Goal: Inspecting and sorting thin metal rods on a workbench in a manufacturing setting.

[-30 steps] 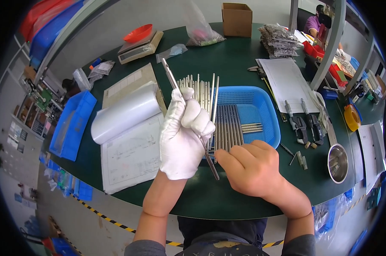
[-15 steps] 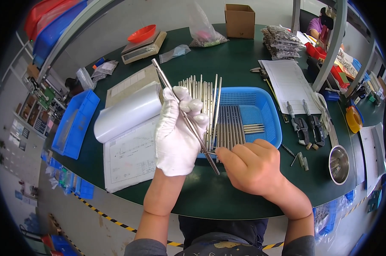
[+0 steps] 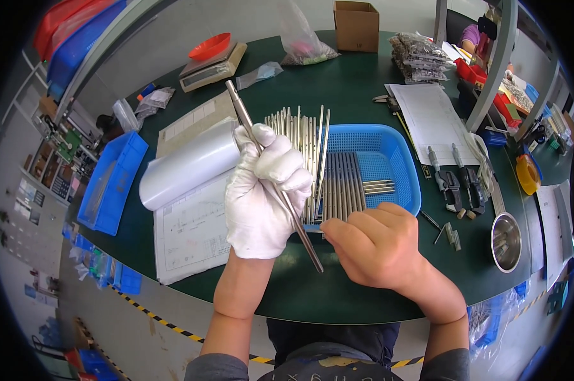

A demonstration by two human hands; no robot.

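My left hand (image 3: 260, 203), in a white glove, wraps its fingers round a long, slim metal rod (image 3: 305, 239). The rod slants from upper left to lower right, its stepped end up and its other end below the palm. My right hand (image 3: 382, 244) is bare and closed in a pinch, its fingertips just right of the rod's lower part and apart from it. Whatever it pinches is mostly hidden. Behind the hands, a blue perforated basket (image 3: 411, 166) holds a row of dark rods (image 3: 345, 181) and several shorter ones. Longer shiny rods (image 3: 308, 130) lie along its left side.
Left are a drawing sheet (image 3: 192, 238), a rolled white sheet (image 3: 188, 166) and a blue bin (image 3: 103, 190). Micrometers (image 3: 447, 184), small metal pieces (image 3: 452, 236) and a steel bowl (image 3: 506, 244) lie right. A scale (image 3: 214, 68) and cardboard box (image 3: 357, 26) stand behind.
My left fingers have curled more tightly round the rod, and its lower end has shifted slightly up and left. My right fingertips, close against the rod before, now have a small gap from it.
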